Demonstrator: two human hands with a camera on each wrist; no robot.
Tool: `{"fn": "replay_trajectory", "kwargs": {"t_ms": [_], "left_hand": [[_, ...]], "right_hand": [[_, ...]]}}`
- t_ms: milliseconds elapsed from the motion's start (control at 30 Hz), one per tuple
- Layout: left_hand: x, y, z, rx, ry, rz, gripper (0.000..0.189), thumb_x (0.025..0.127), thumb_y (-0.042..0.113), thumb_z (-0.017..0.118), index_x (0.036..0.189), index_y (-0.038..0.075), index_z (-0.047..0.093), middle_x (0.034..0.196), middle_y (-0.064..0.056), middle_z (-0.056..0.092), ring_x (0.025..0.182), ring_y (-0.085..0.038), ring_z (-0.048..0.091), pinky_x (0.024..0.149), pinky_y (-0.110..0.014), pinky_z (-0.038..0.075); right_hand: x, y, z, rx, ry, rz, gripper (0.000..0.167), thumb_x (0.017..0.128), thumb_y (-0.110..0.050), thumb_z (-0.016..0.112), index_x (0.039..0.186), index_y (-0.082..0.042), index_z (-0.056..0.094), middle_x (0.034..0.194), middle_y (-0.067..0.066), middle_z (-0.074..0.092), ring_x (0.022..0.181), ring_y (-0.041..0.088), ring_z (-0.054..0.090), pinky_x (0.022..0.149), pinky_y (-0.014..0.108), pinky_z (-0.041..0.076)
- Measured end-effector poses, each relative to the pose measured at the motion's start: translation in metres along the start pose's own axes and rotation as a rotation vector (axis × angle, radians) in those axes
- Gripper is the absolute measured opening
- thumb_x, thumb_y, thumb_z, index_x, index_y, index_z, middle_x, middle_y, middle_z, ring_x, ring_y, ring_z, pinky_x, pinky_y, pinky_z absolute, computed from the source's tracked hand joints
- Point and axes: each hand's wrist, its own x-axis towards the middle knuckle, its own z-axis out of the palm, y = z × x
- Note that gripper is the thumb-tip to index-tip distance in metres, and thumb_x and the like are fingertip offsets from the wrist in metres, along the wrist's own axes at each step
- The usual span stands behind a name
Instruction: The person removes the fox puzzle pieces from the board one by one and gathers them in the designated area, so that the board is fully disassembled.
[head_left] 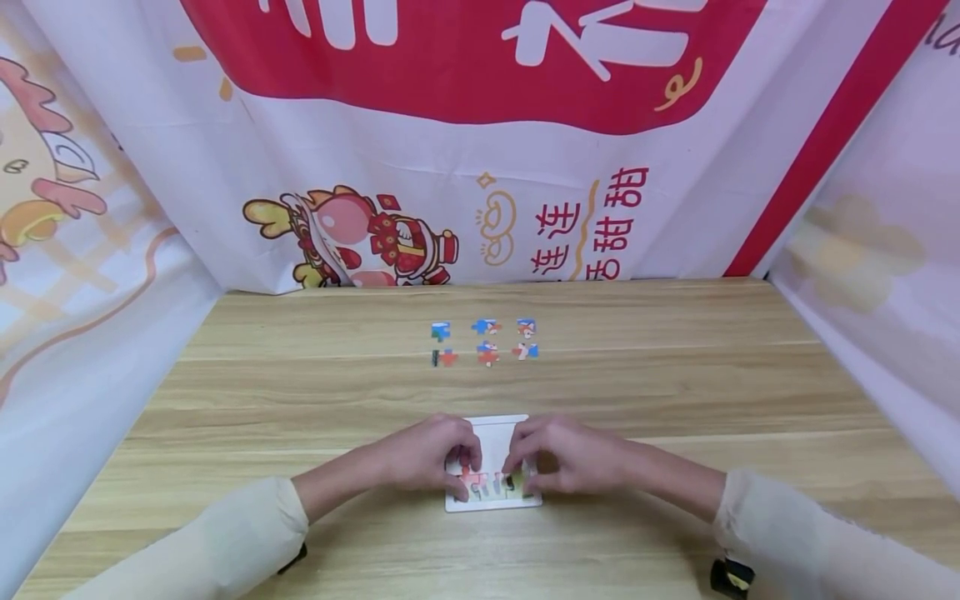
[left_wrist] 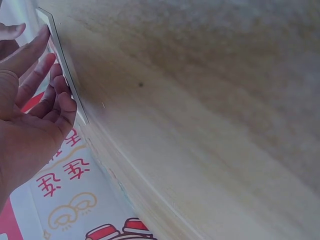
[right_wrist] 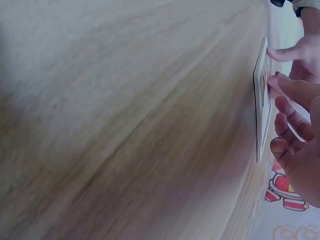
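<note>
A white puzzle tray [head_left: 493,433] lies on the table, its upper part bare white. Along its lower edge sits a row of joined jigsaw pieces [head_left: 487,486] in pink, grey and yellow-green. My left hand [head_left: 433,450] bends over the tray's left side, thumb and fingertips touching the pieces there; in the left wrist view its fingers [left_wrist: 37,80] look loosely extended. From the right, my right hand [head_left: 573,454] pinches a yellow-green puzzle piece [head_left: 517,483] between thumb and index finger, low at the row's right end. Both hands partly cover the row.
Beyond the tray, several loose jigsaw pieces [head_left: 487,352] lie in two rows on the wooden table [head_left: 645,367]. A printed cloth [head_left: 420,150] hangs behind the table's far edge, with more cloth on both sides.
</note>
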Motion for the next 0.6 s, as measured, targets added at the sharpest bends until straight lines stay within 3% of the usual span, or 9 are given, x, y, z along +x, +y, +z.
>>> {"fn": "replay_trajectory", "kwargs": {"t_ms": [333,600], "left_hand": [[0.001,-0.001,0.0,-0.023,-0.001,-0.012,0.025,0.076,0.015,0.093,0.087,0.012,0.071,0.08,0.006,0.058,0.075,-0.007,0.052,0.068,-0.02,0.047],[0.001,-0.002,0.0,-0.025,0.009,-0.008,0.027,0.073,0.014,0.095,0.085,0.011,0.07,0.078,0.006,0.059,0.073,-0.006,0.053,0.066,-0.02,0.047]], "right_hand": [[0.0,-0.002,0.008,-0.065,-0.053,-0.02,0.032,0.09,-0.015,0.082,0.121,-0.02,0.078,0.107,-0.009,0.062,0.091,0.004,0.052,0.078,0.016,0.047],[-0.001,-0.002,0.012,-0.16,-0.082,-0.037,0.035,0.094,-0.016,0.078,0.127,-0.026,0.076,0.111,-0.01,0.057,0.096,0.001,0.048,0.08,0.014,0.045]]}}
